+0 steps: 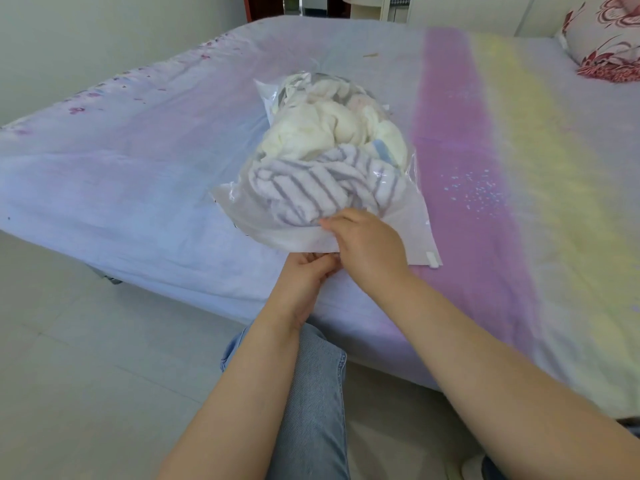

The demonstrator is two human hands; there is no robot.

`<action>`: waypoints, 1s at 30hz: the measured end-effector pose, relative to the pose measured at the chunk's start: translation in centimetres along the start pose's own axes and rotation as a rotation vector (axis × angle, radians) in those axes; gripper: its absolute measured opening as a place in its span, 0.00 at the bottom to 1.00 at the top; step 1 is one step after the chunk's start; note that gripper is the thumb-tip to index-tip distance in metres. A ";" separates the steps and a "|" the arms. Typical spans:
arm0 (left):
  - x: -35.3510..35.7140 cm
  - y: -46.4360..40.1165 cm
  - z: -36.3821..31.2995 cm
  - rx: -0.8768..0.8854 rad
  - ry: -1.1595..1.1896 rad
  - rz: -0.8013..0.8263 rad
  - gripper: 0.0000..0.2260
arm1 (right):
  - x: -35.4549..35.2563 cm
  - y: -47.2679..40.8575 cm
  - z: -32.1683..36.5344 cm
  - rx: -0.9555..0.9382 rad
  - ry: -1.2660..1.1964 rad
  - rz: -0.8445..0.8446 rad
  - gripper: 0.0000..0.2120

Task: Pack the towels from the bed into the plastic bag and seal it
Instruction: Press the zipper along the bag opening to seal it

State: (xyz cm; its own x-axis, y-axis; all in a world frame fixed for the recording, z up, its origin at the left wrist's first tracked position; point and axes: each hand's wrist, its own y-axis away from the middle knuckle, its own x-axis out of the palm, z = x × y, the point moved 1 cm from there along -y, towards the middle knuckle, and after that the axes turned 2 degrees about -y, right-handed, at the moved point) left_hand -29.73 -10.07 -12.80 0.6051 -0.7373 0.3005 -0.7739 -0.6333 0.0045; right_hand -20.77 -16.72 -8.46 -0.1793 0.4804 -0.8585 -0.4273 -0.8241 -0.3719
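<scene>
A clear plastic bag (pixel 294 233) lies on the bed (pixel 138 174), stuffed with towels. A grey-and-white striped towel (pixel 311 188) fills its near half and cream towels (pixel 322 133) its far half. My right hand (pixel 367 247) presses down on the bag's near open edge, fingers pinching the plastic. Just below that edge my left hand (pixel 308 275) curls its fingers under the same rim, partly hidden by the right hand. A white slider tab (pixel 431 260) sits at the right end of the bag's mouth.
The bed sheet has a purple band (pixel 460 161) and a yellow band (pixel 540 161) to the right of the bag. A red-flowered pillow (pixel 609 39) lies at the far right corner. Pale floor tiles (pixel 86 358) spread to the left; my jeans-clad leg (pixel 311 393) stands at the bed's edge.
</scene>
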 end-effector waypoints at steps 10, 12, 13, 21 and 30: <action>-0.2 -0.7 -0.3 -0.124 -0.081 -0.466 0.13 | 0.3 4.1 0.5 0.196 -0.760 0.051 0.17; -0.3 -0.8 -0.5 -0.095 -0.045 -0.528 0.17 | -1.3 4.0 -2.0 0.276 -0.799 -0.224 0.13; -0.5 -0.9 -0.5 -0.089 -0.024 -0.549 0.18 | -2.2 3.9 -3.9 0.364 -0.700 -0.358 0.12; -0.5 -1.3 -0.3 -0.046 0.114 -0.546 0.09 | -2.0 5.2 -11.7 0.681 -0.580 0.116 0.19; 0.9 0.4 -0.5 -0.297 -0.023 -0.122 0.28 | -1.5 7.6 -9.3 0.791 -0.993 0.010 0.16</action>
State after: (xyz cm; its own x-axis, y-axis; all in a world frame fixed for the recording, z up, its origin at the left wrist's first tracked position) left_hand -29.61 -10.88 -12.00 0.6983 -0.6672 0.2591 -0.7140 -0.6237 0.3182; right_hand -15.51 -26.53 -13.28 -0.6239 0.7752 -0.0996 -0.7712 -0.5900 0.2389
